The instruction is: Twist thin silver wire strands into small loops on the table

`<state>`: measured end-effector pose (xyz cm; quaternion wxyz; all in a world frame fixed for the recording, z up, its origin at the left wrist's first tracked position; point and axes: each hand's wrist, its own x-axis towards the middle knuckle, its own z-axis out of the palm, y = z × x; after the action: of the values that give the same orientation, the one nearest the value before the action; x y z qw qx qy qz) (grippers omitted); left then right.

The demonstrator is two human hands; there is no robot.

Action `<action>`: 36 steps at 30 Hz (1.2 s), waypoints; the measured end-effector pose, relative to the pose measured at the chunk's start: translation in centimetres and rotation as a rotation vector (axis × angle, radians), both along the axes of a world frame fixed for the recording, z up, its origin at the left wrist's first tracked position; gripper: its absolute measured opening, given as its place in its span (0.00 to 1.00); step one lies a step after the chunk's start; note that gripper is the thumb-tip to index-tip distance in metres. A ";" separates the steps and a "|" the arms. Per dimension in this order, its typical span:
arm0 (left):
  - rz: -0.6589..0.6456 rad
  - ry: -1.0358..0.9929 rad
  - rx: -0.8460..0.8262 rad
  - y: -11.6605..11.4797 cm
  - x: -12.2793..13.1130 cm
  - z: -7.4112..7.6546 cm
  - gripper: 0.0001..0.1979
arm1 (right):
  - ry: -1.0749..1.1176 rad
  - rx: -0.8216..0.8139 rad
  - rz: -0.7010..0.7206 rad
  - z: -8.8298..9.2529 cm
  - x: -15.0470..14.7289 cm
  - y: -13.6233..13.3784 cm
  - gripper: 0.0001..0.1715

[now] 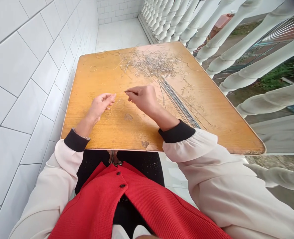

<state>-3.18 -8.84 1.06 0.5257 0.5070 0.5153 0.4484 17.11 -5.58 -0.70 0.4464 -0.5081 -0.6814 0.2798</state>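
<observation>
Left hand (100, 107) half open, nothing visible in it, beside small wire rings (120, 104); right hand (142, 99) pinched shut, held wire unclear; wire tangle (151, 64) further along wooden bench (92, 132).
</observation>
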 end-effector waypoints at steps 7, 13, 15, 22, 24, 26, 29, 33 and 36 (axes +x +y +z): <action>-0.033 0.069 0.019 -0.2 1.1 -0.1 0.10 | -0.140 0.130 0.062 -0.5 -0.8 -1.0 0.09; 0.059 -0.037 0.018 -0.4 1.2 -0.1 0.13 | 0.279 -0.214 0.158 -0.4 -2.0 -1.8 0.17; 0.090 -0.058 0.010 -0.4 1.2 0.0 0.13 | 0.347 -0.298 0.189 -0.2 -2.3 -2.2 0.19; 0.082 -0.093 0.006 -0.5 1.3 0.1 0.14 | 0.312 -0.292 0.171 -0.2 -3.3 -3.1 0.16; 0.097 -0.094 0.019 -0.5 1.3 0.1 0.15 | 0.291 -0.268 0.168 -0.3 -3.3 -3.0 0.19; 0.123 -0.085 0.040 -0.6 1.4 0.1 0.15 | 0.279 -0.259 0.176 -0.5 -3.4 -3.0 0.20; 0.177 -0.051 0.078 -0.6 1.5 0.1 0.14 | 0.250 -0.233 0.170 -0.6 -3.7 -3.1 0.21; 0.241 0.000 0.138 -0.4 1.6 -0.2 0.13 | 0.220 -0.195 0.135 -0.7 -4.3 -3.6 0.21; 0.268 0.022 0.174 -0.2 1.5 -0.5 0.13 | 0.238 -0.210 0.145 -0.8 -4.8 -3.9 0.22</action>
<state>-1.71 -9.03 0.54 0.4095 0.4821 0.5432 0.5521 12.35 -9.43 -1.47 0.4468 -0.4647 -0.6257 0.4393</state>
